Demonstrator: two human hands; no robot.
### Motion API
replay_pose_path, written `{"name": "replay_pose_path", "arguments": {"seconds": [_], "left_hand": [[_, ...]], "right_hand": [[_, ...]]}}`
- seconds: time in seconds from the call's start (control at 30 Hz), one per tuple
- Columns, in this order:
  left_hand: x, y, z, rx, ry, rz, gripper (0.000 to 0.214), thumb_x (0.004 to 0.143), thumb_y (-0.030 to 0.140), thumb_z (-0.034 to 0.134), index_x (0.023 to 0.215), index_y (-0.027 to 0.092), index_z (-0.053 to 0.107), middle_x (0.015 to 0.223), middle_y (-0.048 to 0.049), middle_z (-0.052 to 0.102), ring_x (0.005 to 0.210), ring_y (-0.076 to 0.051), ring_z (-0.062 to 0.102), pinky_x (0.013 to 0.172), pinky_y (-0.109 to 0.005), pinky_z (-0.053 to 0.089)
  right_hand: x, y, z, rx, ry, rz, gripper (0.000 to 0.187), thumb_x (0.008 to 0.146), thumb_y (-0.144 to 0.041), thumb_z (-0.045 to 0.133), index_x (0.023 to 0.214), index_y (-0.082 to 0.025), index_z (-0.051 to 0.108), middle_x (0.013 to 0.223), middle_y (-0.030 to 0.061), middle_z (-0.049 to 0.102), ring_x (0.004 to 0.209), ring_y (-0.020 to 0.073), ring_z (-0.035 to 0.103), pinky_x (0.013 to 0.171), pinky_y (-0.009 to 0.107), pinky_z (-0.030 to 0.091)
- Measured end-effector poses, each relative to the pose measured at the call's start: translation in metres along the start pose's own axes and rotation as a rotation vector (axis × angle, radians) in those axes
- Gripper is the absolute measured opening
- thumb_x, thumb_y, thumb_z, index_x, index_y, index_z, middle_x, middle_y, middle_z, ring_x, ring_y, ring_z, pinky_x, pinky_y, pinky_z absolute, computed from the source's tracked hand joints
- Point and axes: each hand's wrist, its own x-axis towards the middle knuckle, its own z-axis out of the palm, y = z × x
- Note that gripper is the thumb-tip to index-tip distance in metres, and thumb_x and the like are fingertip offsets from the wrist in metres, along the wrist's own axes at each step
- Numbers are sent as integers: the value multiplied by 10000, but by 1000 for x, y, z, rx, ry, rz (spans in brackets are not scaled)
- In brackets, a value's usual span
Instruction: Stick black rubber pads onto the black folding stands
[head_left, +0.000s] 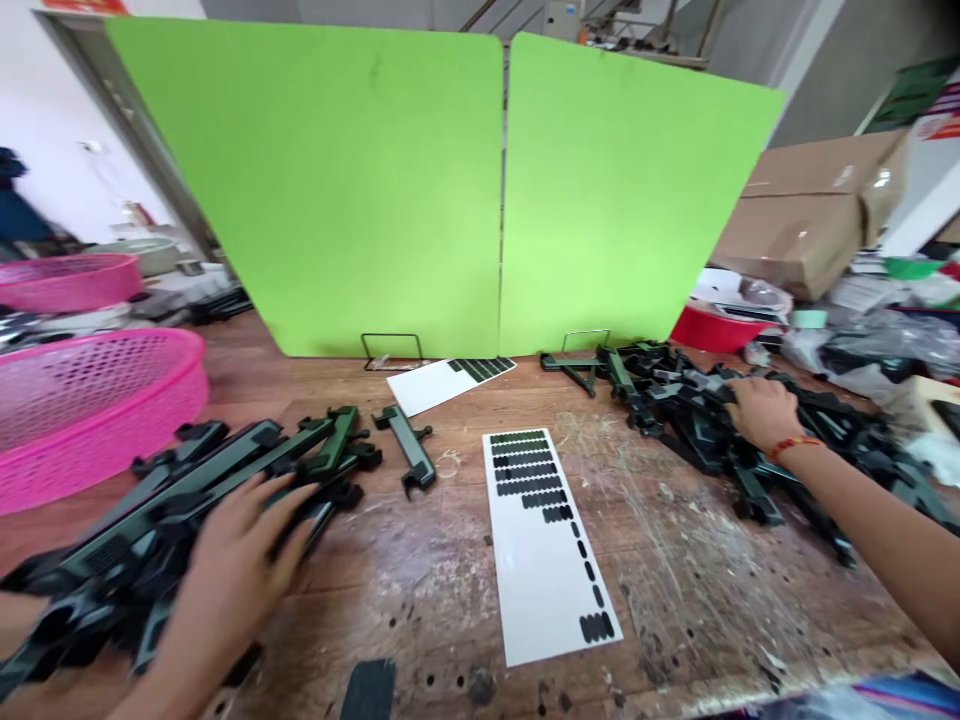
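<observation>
My left hand lies on a stack of dark green plastic frame parts at the left of the wooden table, fingers stretched over them. My right hand reaches into a loose heap of the same dark parts at the right; its fingers curl down among the pieces and are partly hidden. Between the hands lies a white backing sheet carrying rows of small black oval pads. One single dark part lies apart near the middle.
Two green divider panels stand upright at the back of the table. A pink mesh basket sits at left, a second white sheet by the panels, a red bowl and cardboard boxes at right.
</observation>
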Motion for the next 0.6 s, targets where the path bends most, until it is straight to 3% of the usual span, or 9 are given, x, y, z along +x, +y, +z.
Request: {"name": "replay_pose_path", "arguments": {"seconds": [0.13, 0.23, 0.3, 0.4, 0.5, 0.6], "left_hand": [[12, 55, 43, -67, -225, 129, 308, 908, 291, 473, 1178, 219, 601, 1287, -91, 563, 1307, -287, 391, 1081, -507, 354], [26, 86, 75, -86, -360, 136, 340, 919, 302, 480, 1236, 221, 574, 1390, -88, 491, 1365, -295, 309, 1111, -522, 287], [33, 93, 86, -93, -420, 123, 360, 907, 330, 518, 1255, 248, 560, 1388, -78, 496, 1354, -306, 321, 1107, -543, 266], [35, 89, 86, -80, -440, 74, 305, 877, 367, 570, 1132, 211, 636, 1248, -108, 592, 1288, -324, 393, 1107, -563, 228], [31, 80, 73, -57, -431, 17, 256, 875, 357, 569, 951, 142, 686, 1057, -153, 652, 1226, -353, 434, 1092, -595, 210], [20, 82, 51, -154, -432, -42, 275, 884, 359, 552, 1023, 154, 671, 1084, -142, 648, 1170, -325, 481, 1061, -558, 295]], "right_hand": [[1, -19, -16, 54, 189, -33, 469, 880, -284, 445, 1264, -18, 490, 1075, 270, 561, 1017, 324, 454, 797, 414, 363], [-10, -57, -38, 231, 319, -130, 488, 847, -304, 528, 1288, -94, 506, 977, 186, 592, 983, 284, 506, 818, 374, 409], [-25, -92, -57, 407, 277, -182, 474, 813, -330, 589, 1243, -133, 559, 950, 146, 598, 933, 253, 540, 774, 341, 443], [-55, -147, -85, 822, 43, -162, 452, 779, -387, 645, 1165, -154, 606, 893, 87, 626, 773, 185, 575, 749, 319, 475], [-85, -197, -98, 1234, -389, -155, 434, 762, -422, 689, 1126, -193, 624, 938, 61, 657, 812, 175, 584, 776, 326, 479], [-112, -239, -91, 1647, -800, -80, 332, 760, -369, 721, 1044, -209, 658, 977, 45, 658, 825, 157, 592, 744, 300, 487]]}}
